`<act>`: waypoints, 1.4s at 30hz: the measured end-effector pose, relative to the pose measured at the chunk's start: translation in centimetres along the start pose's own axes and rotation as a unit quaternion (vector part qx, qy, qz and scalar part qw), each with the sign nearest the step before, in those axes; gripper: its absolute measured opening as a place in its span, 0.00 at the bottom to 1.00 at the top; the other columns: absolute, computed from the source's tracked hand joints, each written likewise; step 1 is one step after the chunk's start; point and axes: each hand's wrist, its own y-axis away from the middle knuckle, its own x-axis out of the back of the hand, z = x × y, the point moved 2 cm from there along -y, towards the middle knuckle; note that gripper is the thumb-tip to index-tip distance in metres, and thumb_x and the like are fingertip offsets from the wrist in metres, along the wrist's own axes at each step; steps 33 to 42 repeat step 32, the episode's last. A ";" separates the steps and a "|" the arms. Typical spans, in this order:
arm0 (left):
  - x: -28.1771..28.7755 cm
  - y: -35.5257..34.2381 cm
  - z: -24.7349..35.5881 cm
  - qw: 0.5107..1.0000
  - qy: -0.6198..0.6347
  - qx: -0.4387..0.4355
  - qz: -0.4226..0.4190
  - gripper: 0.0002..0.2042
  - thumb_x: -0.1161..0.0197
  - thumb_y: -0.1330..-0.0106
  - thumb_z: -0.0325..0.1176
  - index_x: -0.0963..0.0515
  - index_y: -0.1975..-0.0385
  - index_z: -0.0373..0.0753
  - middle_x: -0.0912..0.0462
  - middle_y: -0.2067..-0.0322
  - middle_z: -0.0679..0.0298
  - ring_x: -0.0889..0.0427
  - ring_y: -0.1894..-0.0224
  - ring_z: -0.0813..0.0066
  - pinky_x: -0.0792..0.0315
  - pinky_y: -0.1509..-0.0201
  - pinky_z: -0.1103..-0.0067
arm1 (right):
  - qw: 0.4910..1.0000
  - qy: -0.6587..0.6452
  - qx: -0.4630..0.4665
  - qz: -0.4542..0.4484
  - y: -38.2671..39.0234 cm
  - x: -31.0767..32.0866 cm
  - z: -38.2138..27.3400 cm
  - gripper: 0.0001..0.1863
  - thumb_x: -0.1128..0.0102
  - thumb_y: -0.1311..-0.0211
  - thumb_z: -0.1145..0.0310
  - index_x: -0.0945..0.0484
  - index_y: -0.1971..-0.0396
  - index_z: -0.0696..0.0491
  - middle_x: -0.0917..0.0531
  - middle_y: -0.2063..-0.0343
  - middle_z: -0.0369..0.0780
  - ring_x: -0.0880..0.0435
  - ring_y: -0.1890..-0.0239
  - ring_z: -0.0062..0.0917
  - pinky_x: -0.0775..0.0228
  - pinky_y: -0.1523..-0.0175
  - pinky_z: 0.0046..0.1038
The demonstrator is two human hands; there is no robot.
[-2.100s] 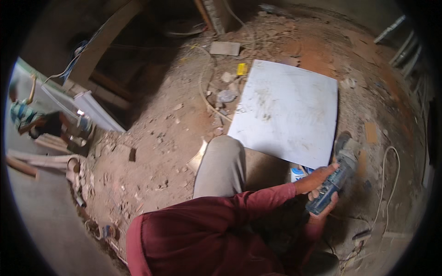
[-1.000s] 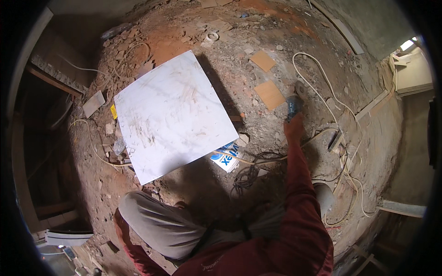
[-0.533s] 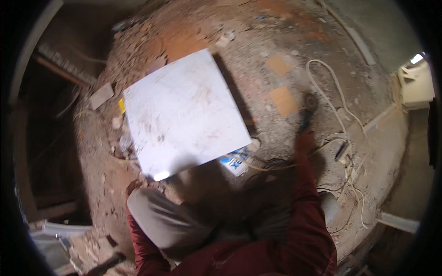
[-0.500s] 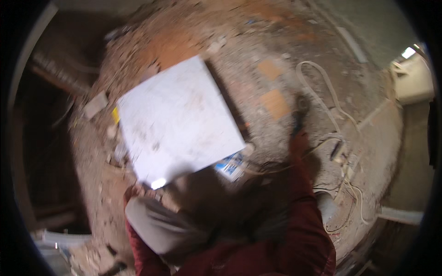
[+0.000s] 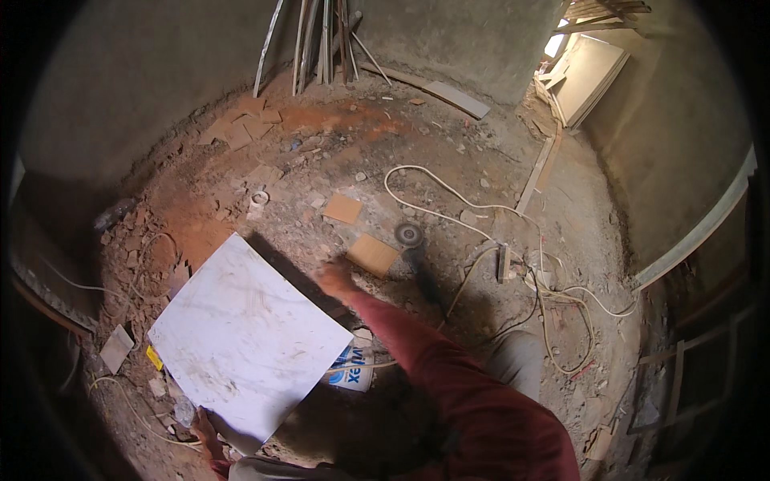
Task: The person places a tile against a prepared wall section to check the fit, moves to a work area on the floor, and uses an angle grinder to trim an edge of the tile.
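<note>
A large white panel (image 5: 249, 345), smudged with dust, lies tilted at the left, its near right edge over a white and blue paint bucket (image 5: 350, 378). At its near left corner, my left hand (image 5: 208, 435) has its fingers against the edge, apparently gripping it. My right hand (image 5: 335, 280) is stretched out between the panel's right edge and a tan tile (image 5: 372, 255); its slightly blurred fingers look apart, with nothing seen in them. An angle grinder (image 5: 421, 268) rests on the ground right of that tile, its round disc (image 5: 409, 234) facing up.
A second tan tile (image 5: 343, 208) lies farther off. Pale cables (image 5: 449, 188) loop across the rubble-strewn ground to a small socket block (image 5: 504, 263). Long strips (image 5: 325, 44) lean on the far wall; boards (image 5: 589, 80) stand at the far right. A tape roll (image 5: 258, 198) lies beyond the panel.
My right hand has left the grinder's side and moved left toward the panel. The view has turned and now takes in the far wall. My left hand stays at the panel's corner.
</note>
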 end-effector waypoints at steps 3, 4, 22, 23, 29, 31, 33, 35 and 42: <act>-0.6 -4.6 -1.8 0.999 0.013 -0.037 -0.024 0.17 0.45 0.25 0.47 0.22 0.72 0.43 0.26 0.76 0.72 0.32 0.75 0.82 0.38 0.75 0.79 | 0.987 -0.089 -0.104 -0.081 -2.3 -2.0 -4.9 0.26 0.52 0.30 0.49 0.18 0.56 0.59 0.16 0.56 0.56 0.18 0.49 0.53 0.28 0.43 0.50; -4.6 -5.4 -2.8 0.997 0.030 -0.042 -0.064 0.17 0.45 0.26 0.47 0.23 0.73 0.43 0.27 0.76 0.73 0.33 0.75 0.82 0.39 0.75 0.79 | 0.987 -0.056 -0.105 -0.106 -1.8 -2.2 -1.2 0.27 0.51 0.31 0.49 0.19 0.54 0.60 0.17 0.53 0.58 0.19 0.47 0.53 0.28 0.42 0.49; 3.8 6.4 1.1 0.929 0.332 -0.016 -0.165 0.09 0.48 0.21 0.39 0.23 0.63 0.46 0.24 0.76 0.72 0.25 0.74 0.81 0.28 0.70 0.80 | 0.874 -0.385 -0.254 0.155 11.1 8.6 -9.2 0.19 0.27 0.40 0.53 0.20 0.75 0.54 0.19 0.76 0.34 0.24 0.70 0.20 0.31 0.63 0.30; -0.2 12.3 12.0 0.975 0.214 0.024 -0.047 0.12 0.48 0.21 0.42 0.27 0.69 0.49 0.31 0.80 0.78 0.33 0.80 0.87 0.37 0.77 0.86 | 0.860 -0.403 -0.268 0.165 11.2 12.4 -9.9 0.18 0.27 0.39 0.56 0.21 0.76 0.54 0.22 0.76 0.31 0.27 0.71 0.18 0.33 0.64 0.28; 5.0 13.9 20.7 0.959 0.280 0.047 0.015 0.19 0.39 0.25 0.40 0.21 0.41 0.36 0.18 0.46 0.67 0.21 0.46 0.75 0.28 0.40 0.76 | 0.825 -0.479 -0.225 0.199 11.0 28.3 -19.0 0.13 0.29 0.36 0.62 0.19 0.72 0.55 0.23 0.74 0.26 0.30 0.68 0.12 0.37 0.62 0.21; 6.8 16.7 25.0 0.953 0.298 0.023 0.049 0.14 0.44 0.22 0.42 0.19 0.51 0.38 0.22 0.67 0.76 0.27 0.65 0.86 0.30 0.60 0.83 | 0.849 -0.444 -0.226 0.175 11.0 34.1 -23.6 0.14 0.33 0.33 0.60 0.18 0.66 0.57 0.20 0.71 0.31 0.25 0.67 0.16 0.32 0.59 0.22; 8.4 19.1 26.8 0.952 0.296 0.038 0.074 0.14 0.44 0.22 0.42 0.19 0.51 0.38 0.22 0.67 0.76 0.27 0.65 0.86 0.30 0.60 0.83 | 0.853 -0.436 -0.234 0.166 10.4 38.6 -24.9 0.15 0.35 0.32 0.59 0.18 0.64 0.58 0.18 0.70 0.34 0.22 0.66 0.19 0.28 0.58 0.25; 8.4 19.1 26.8 0.952 0.296 0.038 0.074 0.14 0.44 0.22 0.42 0.19 0.51 0.38 0.22 0.67 0.76 0.27 0.65 0.86 0.30 0.60 0.83 | 0.853 -0.436 -0.234 0.166 10.4 38.6 -24.9 0.15 0.35 0.32 0.59 0.18 0.64 0.58 0.18 0.70 0.34 0.22 0.66 0.19 0.28 0.58 0.25; 8.4 19.1 26.8 0.952 0.296 0.038 0.074 0.14 0.44 0.22 0.42 0.19 0.51 0.38 0.22 0.67 0.76 0.27 0.65 0.86 0.30 0.60 0.83 | 0.853 -0.436 -0.234 0.166 10.4 38.6 -24.9 0.15 0.35 0.32 0.59 0.18 0.64 0.58 0.18 0.70 0.34 0.22 0.66 0.19 0.28 0.58 0.25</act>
